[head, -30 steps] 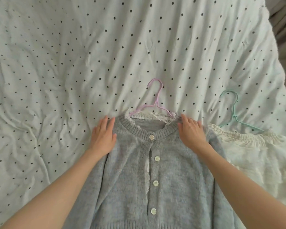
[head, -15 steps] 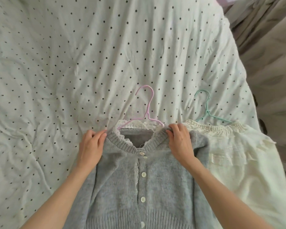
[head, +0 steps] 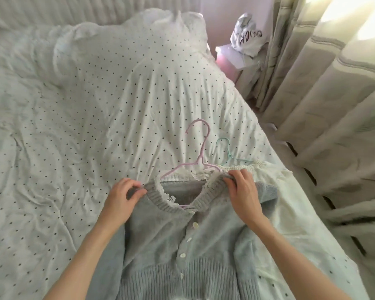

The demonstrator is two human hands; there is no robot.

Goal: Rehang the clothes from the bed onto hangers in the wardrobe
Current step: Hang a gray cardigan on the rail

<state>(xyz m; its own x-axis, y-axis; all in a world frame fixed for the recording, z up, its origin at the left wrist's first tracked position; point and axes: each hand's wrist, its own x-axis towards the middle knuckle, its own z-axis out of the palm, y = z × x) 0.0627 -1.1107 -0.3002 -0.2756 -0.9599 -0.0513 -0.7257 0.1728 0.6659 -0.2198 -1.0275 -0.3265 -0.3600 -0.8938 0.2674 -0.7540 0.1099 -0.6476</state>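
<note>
Left hand [head: 121, 197] and right hand [head: 243, 191] each pinch the grey cardigan [head: 182, 241] at its shoulders (grip grasping knit), pink hanger [head: 200, 148] inside, above the bed [head: 95, 126].

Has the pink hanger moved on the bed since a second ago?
Yes. The pink hanger now sits closer to the teal hanger, its hook lifted, raised with the grey cardigan gripped by both hands.

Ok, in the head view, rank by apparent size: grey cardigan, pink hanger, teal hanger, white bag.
1. grey cardigan
2. pink hanger, partly hidden
3. white bag and teal hanger: unsure; the bag sits farther away, the hanger is mostly covered.
</note>
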